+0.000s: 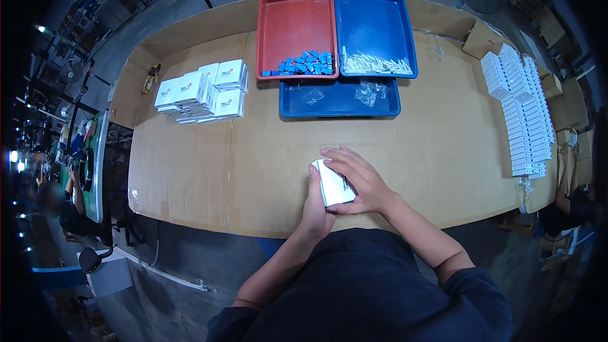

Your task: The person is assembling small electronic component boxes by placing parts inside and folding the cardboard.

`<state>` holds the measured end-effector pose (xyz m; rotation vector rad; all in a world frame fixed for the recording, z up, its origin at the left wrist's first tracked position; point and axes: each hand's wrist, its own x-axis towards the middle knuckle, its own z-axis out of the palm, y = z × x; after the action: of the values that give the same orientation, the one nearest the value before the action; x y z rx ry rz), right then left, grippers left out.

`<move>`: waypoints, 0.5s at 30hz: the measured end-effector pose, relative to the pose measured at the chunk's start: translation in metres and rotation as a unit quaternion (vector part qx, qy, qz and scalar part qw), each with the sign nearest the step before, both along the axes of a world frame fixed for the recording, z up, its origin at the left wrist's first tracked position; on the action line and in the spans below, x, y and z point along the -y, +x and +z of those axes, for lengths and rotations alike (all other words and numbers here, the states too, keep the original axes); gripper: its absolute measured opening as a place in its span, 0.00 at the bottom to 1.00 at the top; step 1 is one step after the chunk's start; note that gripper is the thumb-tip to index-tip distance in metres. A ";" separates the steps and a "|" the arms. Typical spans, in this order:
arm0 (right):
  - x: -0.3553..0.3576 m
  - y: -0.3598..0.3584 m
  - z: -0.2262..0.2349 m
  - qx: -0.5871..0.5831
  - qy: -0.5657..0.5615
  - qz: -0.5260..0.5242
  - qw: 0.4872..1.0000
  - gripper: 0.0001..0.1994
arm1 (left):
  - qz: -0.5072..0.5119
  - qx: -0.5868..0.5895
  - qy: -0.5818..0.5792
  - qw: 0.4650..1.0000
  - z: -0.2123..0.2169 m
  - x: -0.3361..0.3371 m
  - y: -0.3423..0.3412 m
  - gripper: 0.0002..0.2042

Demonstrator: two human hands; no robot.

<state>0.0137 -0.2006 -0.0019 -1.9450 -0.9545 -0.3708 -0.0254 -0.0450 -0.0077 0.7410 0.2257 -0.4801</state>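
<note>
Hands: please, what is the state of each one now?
Left hand: closed on the small white box.
Right hand: closed on the same box.

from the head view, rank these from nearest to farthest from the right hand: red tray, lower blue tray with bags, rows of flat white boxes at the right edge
From the right hand:
1. lower blue tray, straight ahead, nearest.
2. red tray, ahead and left, behind it.
3. rows of flat white boxes, far right edge, farthest.
</note>
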 end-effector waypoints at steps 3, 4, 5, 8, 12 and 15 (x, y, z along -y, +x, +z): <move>-0.005 0.001 -0.003 0.016 0.014 0.001 1.000 0.42 | -0.006 -0.011 -0.014 1.000 0.006 -0.006 0.002 0.35; -0.007 0.001 -0.004 0.013 0.014 0.001 1.000 0.42 | -0.005 -0.013 -0.014 1.000 0.005 -0.008 0.002 0.35; -0.009 0.001 -0.003 0.025 0.023 0.000 0.999 0.41 | -0.010 -0.014 -0.008 1.000 0.003 -0.010 0.002 0.34; -0.010 -0.002 -0.007 0.042 0.028 -0.005 0.999 0.39 | -0.014 -0.011 -0.003 1.000 0.005 -0.012 0.001 0.33; -0.011 -0.002 -0.009 0.049 0.035 -0.003 0.998 0.38 | -0.016 -0.005 0.001 1.000 0.004 -0.014 0.002 0.31; -0.009 -0.002 -0.012 0.039 0.046 -0.001 0.998 0.39 | -0.020 -0.012 0.003 1.000 0.009 -0.012 0.002 0.31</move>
<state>0.0113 -0.1914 -0.0134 -1.8609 -0.9684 -0.4871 -0.0235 -0.0327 0.0010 0.7470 0.2350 -0.5268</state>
